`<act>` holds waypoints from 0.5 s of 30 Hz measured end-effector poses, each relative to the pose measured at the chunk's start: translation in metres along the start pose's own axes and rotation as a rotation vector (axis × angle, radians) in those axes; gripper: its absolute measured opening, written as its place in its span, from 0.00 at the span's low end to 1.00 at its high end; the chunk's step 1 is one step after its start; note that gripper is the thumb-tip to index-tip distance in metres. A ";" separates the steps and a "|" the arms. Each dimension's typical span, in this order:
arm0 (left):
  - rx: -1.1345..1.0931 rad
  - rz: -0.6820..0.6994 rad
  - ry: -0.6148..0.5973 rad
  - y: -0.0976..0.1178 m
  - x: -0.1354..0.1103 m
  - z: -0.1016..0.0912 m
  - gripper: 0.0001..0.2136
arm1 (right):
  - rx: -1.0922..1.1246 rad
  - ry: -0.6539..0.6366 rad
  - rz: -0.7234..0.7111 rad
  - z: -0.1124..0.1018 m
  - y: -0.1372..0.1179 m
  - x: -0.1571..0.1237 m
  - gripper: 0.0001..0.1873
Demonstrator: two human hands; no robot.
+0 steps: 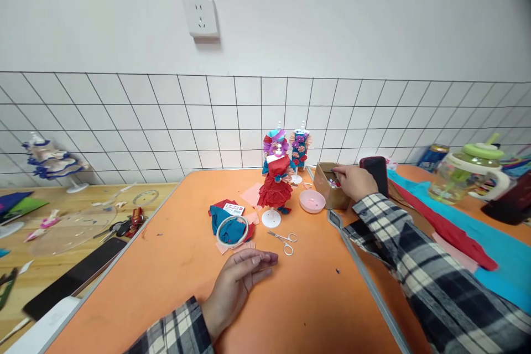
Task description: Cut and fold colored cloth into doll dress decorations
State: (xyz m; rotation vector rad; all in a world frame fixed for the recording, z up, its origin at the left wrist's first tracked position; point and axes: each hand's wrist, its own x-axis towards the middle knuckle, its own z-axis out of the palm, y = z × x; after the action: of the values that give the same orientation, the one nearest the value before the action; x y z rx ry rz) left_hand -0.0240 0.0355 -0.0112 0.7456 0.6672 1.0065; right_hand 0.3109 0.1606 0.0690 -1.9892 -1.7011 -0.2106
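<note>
My right hand [355, 181] reaches into a small cardboard box [330, 194]. Its fingers are drawn together over small light-coloured bits in the box; anything between them is too small to make out. My left hand [243, 276] rests on the orange table [307, 298], fingers stretched out, holding nothing. Just beyond it lie small scissors [286, 242] with white handles. A miniature dress form in a ruffled red dress [276, 185] stands upright on a round white base. Beside the box sits a pink bowl [312, 207].
Two more dressed forms, one purple [269, 141] and one dark teal [300, 149], stand behind. Fabric scraps [219, 224] and a tape roll [244, 238] lie left. Rightward are a phone [375, 174], coloured cloth [468, 246] and a jug [456, 180]. A wooden table [99, 204] adjoins.
</note>
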 end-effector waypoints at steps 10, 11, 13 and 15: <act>-0.009 -0.023 -0.079 -0.002 0.001 -0.006 0.13 | -0.199 0.020 -0.004 0.002 0.004 -0.014 0.19; -0.005 -0.016 -0.085 -0.002 0.001 -0.006 0.13 | -0.206 0.019 -0.018 0.002 0.005 -0.015 0.19; 0.010 -0.002 -0.095 -0.002 0.001 -0.005 0.12 | -0.215 0.003 -0.035 0.002 0.008 -0.016 0.18; 0.035 0.008 -0.095 -0.003 0.000 -0.003 0.10 | -0.221 -0.021 -0.023 0.003 0.011 -0.017 0.17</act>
State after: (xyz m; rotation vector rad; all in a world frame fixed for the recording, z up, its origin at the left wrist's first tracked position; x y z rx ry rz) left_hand -0.0251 0.0358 -0.0154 0.8225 0.6012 0.9620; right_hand 0.3177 0.1464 0.0560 -2.1359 -1.7800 -0.4031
